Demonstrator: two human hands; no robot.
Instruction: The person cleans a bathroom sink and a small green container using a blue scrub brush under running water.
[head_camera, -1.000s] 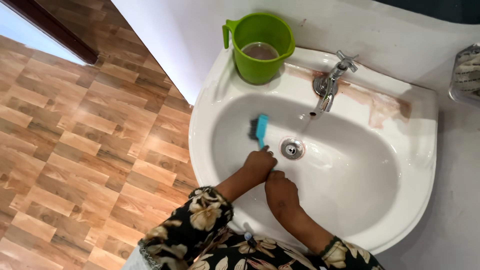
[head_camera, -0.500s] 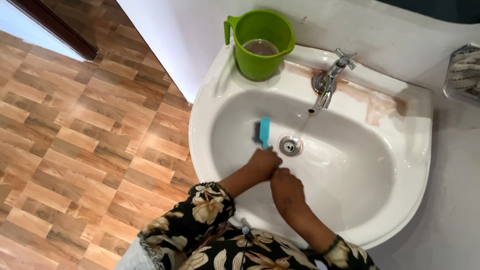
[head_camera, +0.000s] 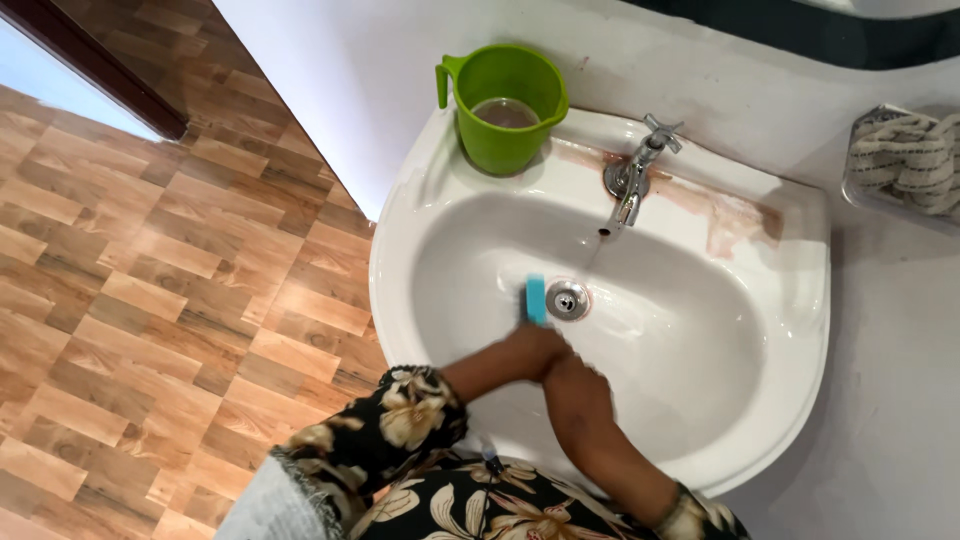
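Note:
A white wash basin (head_camera: 402, 262) is fixed to the wall, with a metal drain (head_camera: 568, 299) at its bottom. My left hand (head_camera: 528, 352) reaches into the bowl and grips a blue scrubbing brush (head_camera: 536, 298), whose head lies on the porcelain just left of the drain. My right hand (head_camera: 577, 388) is pressed against the left hand, low on the bowl's near slope. Its fingers are blurred, so I cannot tell whether it holds anything. Both arms come out of dark floral sleeves.
A green plastic jug (head_camera: 505, 105) with some water stands on the basin's back left corner. A chrome tap (head_camera: 632, 180) sits at the back, with brown stains on the ledge beside it. A clear wall rack (head_camera: 905, 160) holds a cloth. Wood-pattern floor lies to the left.
The brush has slid down the bowl and now lies right beside the drain. Both hands moved with it, staying together.

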